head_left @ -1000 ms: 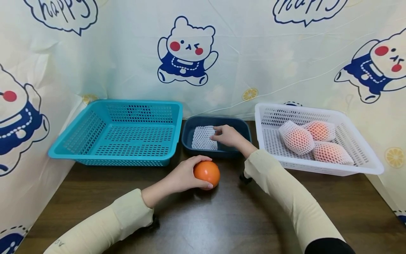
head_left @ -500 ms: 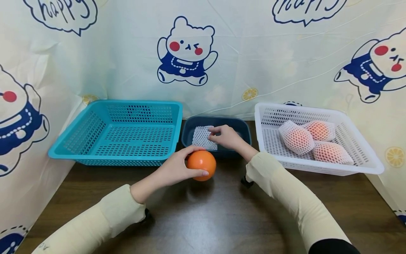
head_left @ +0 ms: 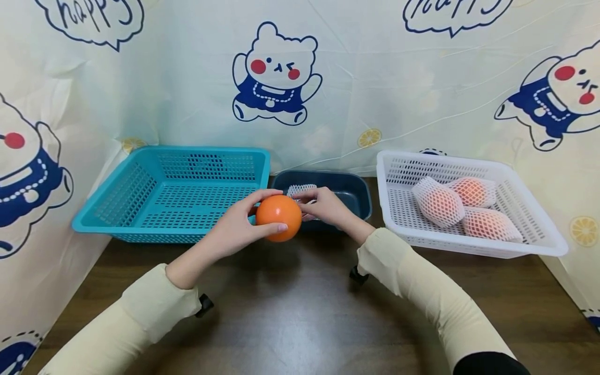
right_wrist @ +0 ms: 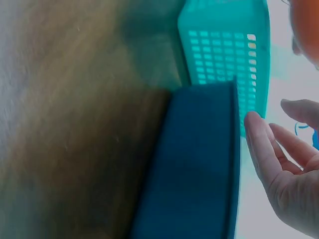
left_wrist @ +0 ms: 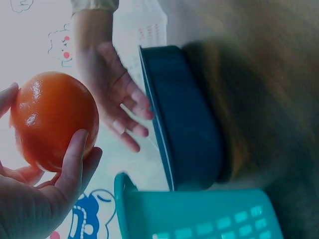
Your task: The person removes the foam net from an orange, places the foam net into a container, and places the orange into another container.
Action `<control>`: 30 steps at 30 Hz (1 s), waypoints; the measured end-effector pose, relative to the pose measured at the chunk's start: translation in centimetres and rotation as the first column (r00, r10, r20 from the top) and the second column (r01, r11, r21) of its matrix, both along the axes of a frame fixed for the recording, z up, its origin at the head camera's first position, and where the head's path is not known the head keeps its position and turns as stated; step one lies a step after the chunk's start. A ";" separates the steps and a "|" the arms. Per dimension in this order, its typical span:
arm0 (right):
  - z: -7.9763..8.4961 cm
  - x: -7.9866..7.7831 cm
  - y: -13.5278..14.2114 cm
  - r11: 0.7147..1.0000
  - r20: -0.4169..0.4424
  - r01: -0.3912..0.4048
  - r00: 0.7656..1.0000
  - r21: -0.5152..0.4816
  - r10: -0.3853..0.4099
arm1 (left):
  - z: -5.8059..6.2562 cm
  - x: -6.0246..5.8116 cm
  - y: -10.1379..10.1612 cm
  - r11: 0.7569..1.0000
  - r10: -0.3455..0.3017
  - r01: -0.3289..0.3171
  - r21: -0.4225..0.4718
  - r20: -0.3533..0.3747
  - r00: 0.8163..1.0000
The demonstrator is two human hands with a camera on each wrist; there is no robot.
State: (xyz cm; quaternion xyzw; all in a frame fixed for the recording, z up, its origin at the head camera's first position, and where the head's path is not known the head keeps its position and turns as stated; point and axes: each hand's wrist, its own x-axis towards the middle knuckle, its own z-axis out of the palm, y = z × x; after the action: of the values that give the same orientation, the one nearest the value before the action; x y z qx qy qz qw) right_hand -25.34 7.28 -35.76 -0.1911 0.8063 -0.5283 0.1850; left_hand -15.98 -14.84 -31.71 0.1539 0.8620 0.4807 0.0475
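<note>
My left hand point(head_left: 233, 227) grips a shiny orange point(head_left: 278, 219), thumb at the front and fingers round its far side. In the head view the orange is above the table, before the gap between the teal basket and the dark blue bin point(head_left: 358, 197). Over that bin is my right hand point(head_left: 326, 209), just right of the orange. Its fingers point(right_wrist: 260, 142) are loosely extended in the right wrist view, the thumb apart, with nothing between them. White foam net sleeves point(head_left: 301, 188) lie in the bin, partly hidden by the orange and the right hand.
At the left stands a teal perforated basket point(head_left: 171, 229) with nothing seen inside. A white perforated basket point(head_left: 473, 249) at the right holds several net-wrapped fruits point(head_left: 442, 207). Behind all of them hangs a cloth printed with bears point(head_left: 276, 78). The dark wooden table point(head_left: 300, 312) extends in front.
My left hand has lifted the orange off the table and carried it up and leftward. The right hand has shifted slightly left and now sits close beside the orange.
</note>
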 end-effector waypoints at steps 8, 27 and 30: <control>-0.6 1.1 -1.4 0.992 0.067 -0.013 0.998 -0.127 0.022 | 0.2 -0.4 -1.3 0.998 0.060 -0.060 -0.027 0.006 0.998; -1.9 2.8 -4.6 0.940 0.363 -0.040 0.916 -0.338 0.170 | 1.2 -2.1 -6.5 0.976 0.189 -0.196 -0.090 -0.085 0.978; -1.7 3.0 -5.2 0.921 0.429 0.028 0.890 -0.389 0.154 | 1.2 -2.5 -7.0 0.973 0.201 -0.210 -0.097 -0.095 0.975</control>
State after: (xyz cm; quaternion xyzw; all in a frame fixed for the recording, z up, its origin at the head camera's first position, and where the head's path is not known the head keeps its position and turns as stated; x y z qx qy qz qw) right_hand -22.31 2.06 -37.42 -0.1224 0.6147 -0.6996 0.3431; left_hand -18.49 -21.85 -30.55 0.0812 0.8989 0.4295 -0.0307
